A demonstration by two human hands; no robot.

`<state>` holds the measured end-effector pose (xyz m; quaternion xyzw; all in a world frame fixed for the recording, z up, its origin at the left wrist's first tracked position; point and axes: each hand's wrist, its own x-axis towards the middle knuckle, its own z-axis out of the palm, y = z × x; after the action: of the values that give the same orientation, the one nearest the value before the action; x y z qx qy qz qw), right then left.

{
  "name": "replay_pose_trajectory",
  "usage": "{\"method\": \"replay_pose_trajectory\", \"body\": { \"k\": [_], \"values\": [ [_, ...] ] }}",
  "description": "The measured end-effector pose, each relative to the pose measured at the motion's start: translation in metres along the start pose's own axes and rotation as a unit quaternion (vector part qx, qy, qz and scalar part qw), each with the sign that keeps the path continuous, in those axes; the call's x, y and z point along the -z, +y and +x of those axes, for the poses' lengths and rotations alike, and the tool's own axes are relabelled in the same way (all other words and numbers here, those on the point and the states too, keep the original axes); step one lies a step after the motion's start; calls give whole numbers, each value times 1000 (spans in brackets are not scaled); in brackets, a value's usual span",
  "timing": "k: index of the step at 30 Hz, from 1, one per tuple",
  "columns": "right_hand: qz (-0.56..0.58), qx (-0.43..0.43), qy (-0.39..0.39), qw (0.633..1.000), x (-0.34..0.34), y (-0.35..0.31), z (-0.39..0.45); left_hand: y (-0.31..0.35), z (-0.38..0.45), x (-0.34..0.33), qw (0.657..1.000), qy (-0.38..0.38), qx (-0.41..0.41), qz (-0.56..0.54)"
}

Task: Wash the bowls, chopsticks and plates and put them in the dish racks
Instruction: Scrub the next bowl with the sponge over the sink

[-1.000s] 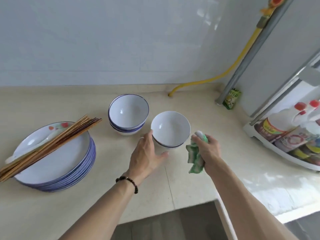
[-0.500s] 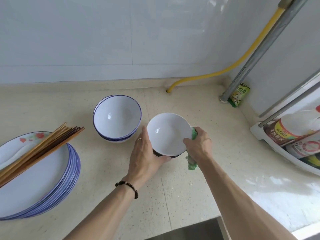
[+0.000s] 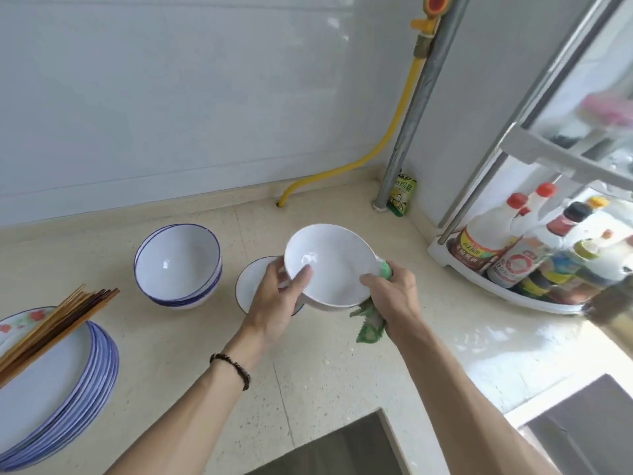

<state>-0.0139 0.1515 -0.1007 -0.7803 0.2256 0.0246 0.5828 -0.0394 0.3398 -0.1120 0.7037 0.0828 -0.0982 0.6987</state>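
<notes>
A white bowl (image 3: 330, 265) is held tilted above the counter (image 3: 191, 354), its opening turned toward the person. The left hand (image 3: 274, 303) grips its near-left rim, thumb inside the bowl and fingers curled beneath. The right hand (image 3: 394, 296) clasps a green cloth (image 3: 370, 323) against the bowl's right outer wall, thumb on the rim; the cloth hangs below the palm. A dark bead bracelet (image 3: 233, 368) sits on the left wrist.

Directly under the held bowl, partly hidden by the left hand, a second white dish (image 3: 255, 279) with a dark rim rests on the counter; whether it is a bowl or a plate cannot be told. To its left stands a stack of blue-rimmed bowls (image 3: 178, 265), apart from the hands. At the counter's left edge lies a stack of blue-rimmed plates (image 3: 58, 382) with a bundle of wooden chopsticks (image 3: 58, 323) laid across the top.

Along the right edge a white tray (image 3: 507, 293) carries condiment bottles (image 3: 513, 245). A yellow hose (image 3: 387, 138) and a grey pipe (image 3: 411, 121) run down into the far right corner, where a small green packet (image 3: 402, 197) stands.
</notes>
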Motion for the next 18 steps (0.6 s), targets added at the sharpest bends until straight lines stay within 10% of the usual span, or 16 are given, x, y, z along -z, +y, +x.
{"method": "replay_pose_trajectory", "body": {
  "k": [8,18],
  "values": [
    [86,-25,20,996,121,46,-45,4,-39,-122,970,-66,155,-174],
    [296,-86,129,943,283,146,-100,-8,-100,-263,981,-140,80,111]
  ]
}}
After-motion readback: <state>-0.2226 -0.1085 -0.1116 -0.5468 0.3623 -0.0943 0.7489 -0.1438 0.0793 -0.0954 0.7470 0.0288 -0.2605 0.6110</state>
